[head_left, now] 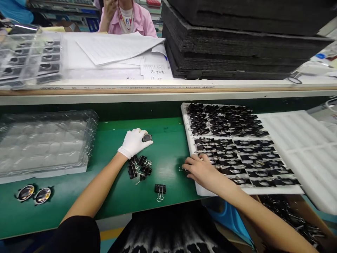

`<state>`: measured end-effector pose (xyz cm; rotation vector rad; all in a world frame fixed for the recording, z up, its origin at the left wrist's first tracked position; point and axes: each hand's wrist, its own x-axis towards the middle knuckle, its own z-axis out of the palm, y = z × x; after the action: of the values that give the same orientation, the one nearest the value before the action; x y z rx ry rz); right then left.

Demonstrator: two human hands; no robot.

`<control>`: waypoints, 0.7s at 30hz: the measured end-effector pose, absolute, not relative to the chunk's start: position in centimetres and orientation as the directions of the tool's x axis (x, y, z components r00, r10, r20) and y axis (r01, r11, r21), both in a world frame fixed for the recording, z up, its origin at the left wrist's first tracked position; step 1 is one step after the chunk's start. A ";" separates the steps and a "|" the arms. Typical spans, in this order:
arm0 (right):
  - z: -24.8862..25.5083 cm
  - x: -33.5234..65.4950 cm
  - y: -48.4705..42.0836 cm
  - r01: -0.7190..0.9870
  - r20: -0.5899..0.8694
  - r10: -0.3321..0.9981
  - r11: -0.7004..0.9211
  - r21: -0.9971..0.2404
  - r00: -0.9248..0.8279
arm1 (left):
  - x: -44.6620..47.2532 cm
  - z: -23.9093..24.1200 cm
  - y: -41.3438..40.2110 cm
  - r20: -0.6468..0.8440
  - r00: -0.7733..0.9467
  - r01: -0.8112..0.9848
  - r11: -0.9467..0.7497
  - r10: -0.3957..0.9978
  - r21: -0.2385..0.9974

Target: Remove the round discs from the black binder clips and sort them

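Observation:
In a white glove, my left hand (134,142) pinches a small dark oval piece with a thin metallic rim (147,137) above the green tabletop. Just below that hand lies a loose pile of black binder clips (139,167), with a single binder clip (160,192) nearer the front edge. My bare right hand (198,169) is closed at the left edge of a white foam tray (193,154), its fingers around a binder clip (181,169) whose wire handle sticks out to the left. Rows of black clips (231,123) fill the tray; small parts among them are unclear.
Clear plastic trays (47,144) are stacked at left, behind two oval pieces with shiny faces (42,195). Another white foam tray (302,140) lies at right, above a carton of clips (292,218). Black foam sheets (237,52) and papers (118,49) occupy the shelf; a person (129,19) sits beyond.

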<state>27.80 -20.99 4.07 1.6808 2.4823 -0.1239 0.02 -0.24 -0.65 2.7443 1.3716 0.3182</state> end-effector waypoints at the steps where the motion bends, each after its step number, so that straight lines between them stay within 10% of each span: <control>1: 3.9 27.6 -20.4 0.926 -0.175 0.911 0.378 -0.008 -0.374 | 0.1 -0.6 -0.3 0.156 0.582 0.786 -0.601 0.798 0.143; 9: 3.7 22.6 -9.7 0.936 -0.084 0.996 -0.001 -0.351 -0.031 | -0.1 -0.4 -0.6 0.191 0.566 0.798 -0.591 0.802 0.120; 15: 4.4 20.0 -4.6 0.939 -0.129 0.990 -0.096 -0.330 0.056 | -0.8 -0.4 -0.5 0.180 0.601 0.776 -0.622 0.779 0.099; 18: 4.7 20.4 -4.2 0.970 0.183 0.981 0.110 -0.215 -0.071 | -0.8 -0.4 -0.5 0.180 0.616 0.765 -0.636 0.767 0.096; 21: 3.8 20.9 -3.6 0.797 0.302 0.758 0.604 0.010 -0.579 | -0.7 -0.5 -0.5 0.183 0.611 0.770 -0.632 0.770 0.089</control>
<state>20.94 -3.61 3.76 1.5106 3.0488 0.2495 -0.66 -0.47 -0.50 2.8181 1.3472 0.3205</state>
